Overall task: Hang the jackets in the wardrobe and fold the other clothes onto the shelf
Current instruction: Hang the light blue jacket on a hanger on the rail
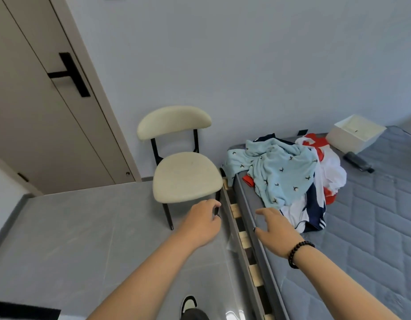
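Your shoe (189, 304) shows at the bottom edge on the grey floor (61, 239). Your left hand (201, 221) hangs over the floor near the chair (186, 175), fingers curled, holding nothing. Your right hand (277, 227) reaches over the mattress (373, 227) edge, fingers spread and loose, just short of the clothes (285, 174) heaped at the mattress corner. A white box (354, 132) sits beyond.
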A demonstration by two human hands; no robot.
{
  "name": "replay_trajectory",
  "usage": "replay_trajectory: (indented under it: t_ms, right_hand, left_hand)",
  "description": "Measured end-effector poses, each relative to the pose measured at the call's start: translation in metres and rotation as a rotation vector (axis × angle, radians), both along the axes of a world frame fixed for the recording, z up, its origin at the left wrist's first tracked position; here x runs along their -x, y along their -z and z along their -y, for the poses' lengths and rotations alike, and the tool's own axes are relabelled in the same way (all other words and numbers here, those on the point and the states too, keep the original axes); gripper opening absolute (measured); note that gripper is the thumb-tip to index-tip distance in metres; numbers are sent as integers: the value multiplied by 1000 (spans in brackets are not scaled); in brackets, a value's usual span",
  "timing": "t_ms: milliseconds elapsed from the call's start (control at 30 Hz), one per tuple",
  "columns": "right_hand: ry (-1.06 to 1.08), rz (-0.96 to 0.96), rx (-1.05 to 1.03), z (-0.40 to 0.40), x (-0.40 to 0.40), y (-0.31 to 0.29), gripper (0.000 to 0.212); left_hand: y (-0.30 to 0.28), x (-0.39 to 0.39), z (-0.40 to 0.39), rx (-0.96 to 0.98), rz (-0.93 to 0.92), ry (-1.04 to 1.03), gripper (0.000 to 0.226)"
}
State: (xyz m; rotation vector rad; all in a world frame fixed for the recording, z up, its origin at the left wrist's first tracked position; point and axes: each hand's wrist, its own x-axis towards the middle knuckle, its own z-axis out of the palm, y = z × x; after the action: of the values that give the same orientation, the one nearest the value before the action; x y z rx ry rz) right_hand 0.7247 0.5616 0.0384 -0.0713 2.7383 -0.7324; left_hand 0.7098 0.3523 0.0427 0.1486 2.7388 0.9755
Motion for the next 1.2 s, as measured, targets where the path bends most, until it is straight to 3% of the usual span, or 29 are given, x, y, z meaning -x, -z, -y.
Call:
replay_trajectory:
  t_ms: [433, 733, 1200]
  right_hand:
    - [167, 20, 38, 19, 163, 28, 48]
    - [183, 111, 44, -23, 270, 65, 49]
    - [259, 455, 69, -118, 427, 224, 55]
  left_hand:
    - [15, 177, 26, 52, -14, 131, 39]
    - [45, 272, -9, 53, 83, 133, 39]
    - [157, 419, -106, -6, 342, 28, 42]
